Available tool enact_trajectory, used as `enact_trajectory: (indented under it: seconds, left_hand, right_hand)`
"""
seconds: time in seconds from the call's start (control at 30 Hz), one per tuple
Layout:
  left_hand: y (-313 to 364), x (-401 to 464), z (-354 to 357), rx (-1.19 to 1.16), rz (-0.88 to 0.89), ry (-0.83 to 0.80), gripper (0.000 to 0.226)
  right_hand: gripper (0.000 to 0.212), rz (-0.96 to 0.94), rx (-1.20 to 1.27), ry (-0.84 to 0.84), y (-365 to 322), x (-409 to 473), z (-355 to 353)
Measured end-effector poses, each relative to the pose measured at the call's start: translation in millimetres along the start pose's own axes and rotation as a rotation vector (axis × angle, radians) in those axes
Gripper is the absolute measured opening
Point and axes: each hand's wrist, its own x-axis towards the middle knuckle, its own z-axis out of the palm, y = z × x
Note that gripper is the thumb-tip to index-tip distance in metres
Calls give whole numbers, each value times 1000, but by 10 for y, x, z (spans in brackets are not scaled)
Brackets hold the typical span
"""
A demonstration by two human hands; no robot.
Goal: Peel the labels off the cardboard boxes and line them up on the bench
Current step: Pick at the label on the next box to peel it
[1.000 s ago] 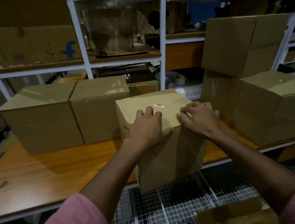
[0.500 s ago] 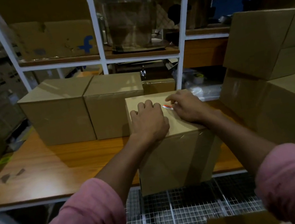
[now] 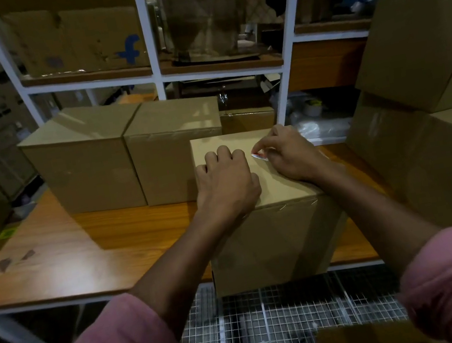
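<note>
The near box (image 3: 276,241) stands at the front edge of the bench (image 3: 83,257), its front face hanging slightly past the edge above a wire grid (image 3: 263,322). The left hand (image 3: 225,182) rests on the box top with its fingers curled under at the knuckles, pressing down — it grips nothing. The right hand (image 3: 291,153) lies on the top just beside it, thumb and forefinger pinched on the label (image 3: 259,155), a small white-and-red sticker whose near end is lifted off the cardboard. Whether its far end is stuck down cannot be told.

Behind the near box, 2 more boxes (image 3: 126,158) stand side by side, touching, against the white rack (image 3: 147,34). At the right, 2 larger boxes (image 3: 429,135) are stacked — the upper 1 sits askew.
</note>
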Motion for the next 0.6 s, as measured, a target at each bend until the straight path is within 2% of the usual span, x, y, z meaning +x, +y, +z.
enact_trajectory:
  seconds: [0.13, 0.27, 0.33, 0.6]
  left_hand:
    - [-8, -15, -6, -15, -8, 18, 35]
    - [-1, -35, -16, -20, -2, 24, 37]
    - [-4, -41, -15, -24, 1, 30, 37]
    - [-3, -35, -24, -24, 8, 41, 37]
  right_hand:
    - [26, -17, 30, 8, -4, 29, -6]
    - [42, -101, -5, -109, -20, 59, -62]
    - [42, -110, -21, -108, 9, 83, -69]
    - [21, -101, 4, -12, 17, 85, -69]
